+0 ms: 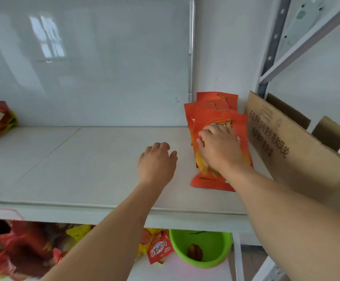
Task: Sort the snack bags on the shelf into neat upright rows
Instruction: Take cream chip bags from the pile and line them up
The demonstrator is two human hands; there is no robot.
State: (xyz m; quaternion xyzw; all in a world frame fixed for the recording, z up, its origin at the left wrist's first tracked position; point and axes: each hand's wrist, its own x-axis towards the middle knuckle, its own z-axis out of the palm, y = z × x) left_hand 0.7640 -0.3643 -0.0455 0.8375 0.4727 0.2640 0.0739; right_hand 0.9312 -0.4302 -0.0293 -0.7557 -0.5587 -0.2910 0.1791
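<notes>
Orange snack bags (215, 118) overlap, leaning back.
Right hand (219, 147) presses the front one; left hand (157, 163) loosely curled, empty, above bare shelf (83, 159).

Both forearms are bare from the lower frame edge up to the wrists, no sleeves showing. The left hand (157, 163) and right hand (219, 148) wear no gloves, rings or watch.

We see bright, even daylight; window glare on glossy back wall (47, 37) at 10 o'clock. Shadows soft. Wide-angle bending at edges; blur on lower bags (23, 250) at 7 o'clock.
</notes>
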